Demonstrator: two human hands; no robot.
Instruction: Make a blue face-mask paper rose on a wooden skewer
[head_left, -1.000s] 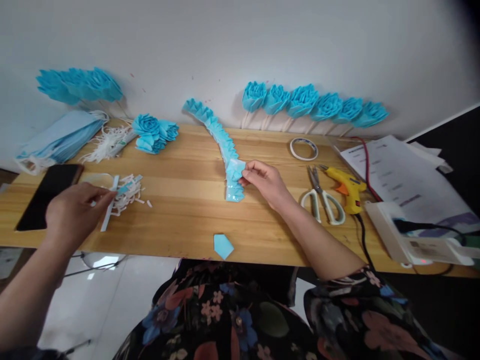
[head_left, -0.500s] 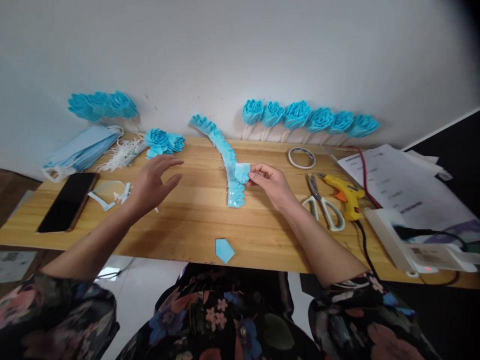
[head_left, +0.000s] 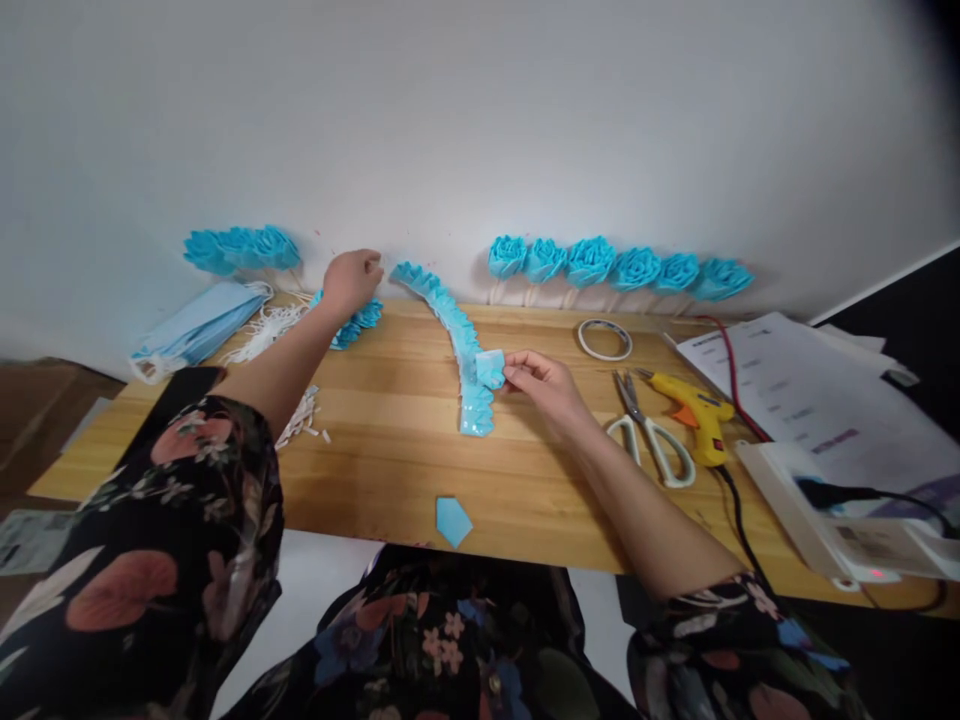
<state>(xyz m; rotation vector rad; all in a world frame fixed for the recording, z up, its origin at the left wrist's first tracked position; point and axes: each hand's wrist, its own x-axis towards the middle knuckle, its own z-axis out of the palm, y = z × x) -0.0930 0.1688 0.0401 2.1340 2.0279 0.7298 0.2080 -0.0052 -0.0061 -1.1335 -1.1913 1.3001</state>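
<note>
Your right hand [head_left: 546, 389] pinches the right edge of a folded blue piece [head_left: 490, 367], lapped over the pleated strip [head_left: 454, 322] on the table [head_left: 375, 480], left of the scissors [head_left: 639, 416]. Your left hand [head_left: 352, 283] curls farther left of the scissors; whether it grips anything cannot be told. The strip, probably light, soft and crushable, suits a hold at its flatter near end; its long axis bows away and leftward from the scissors.

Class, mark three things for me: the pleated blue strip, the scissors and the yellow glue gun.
Pleated blue strip [head_left: 457, 326], head view: middle of its curve.
Scissors [head_left: 634, 408], head view: metal, near the pivot.
Yellow glue gun [head_left: 696, 402], head view: its body.
</note>
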